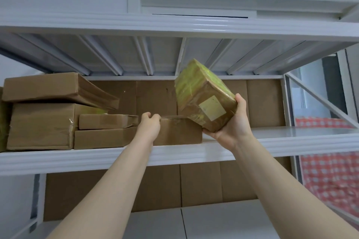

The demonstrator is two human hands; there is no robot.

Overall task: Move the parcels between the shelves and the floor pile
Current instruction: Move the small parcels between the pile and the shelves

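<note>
Taped parcel (204,99), brown with yellow-green film on top and a pale label (212,108) on the near face: off the shelf, held tilted in the air above the middle shelf (116,156), right of centre. Right hand (231,128) cups it from below, thumb up the right side, fingers curled under the bottom corner. Its lower corner sits just over the right end of a low brown box (178,132); can't tell if they touch. Left hand (149,124) is on that box's top left edge, fingers curled over it, gripping.

Shelf contents, left to right: big carton (42,126) with a flat carton (56,88) lying tilted on top of it; then an upper flat box (107,121) stacked on a lower flat box (103,138), both butted against the big carton; then the low brown box. Cardboard sheets (155,95) line the back of the rack. Red checked cloth (330,170) shows beyond the rack on the right.
</note>
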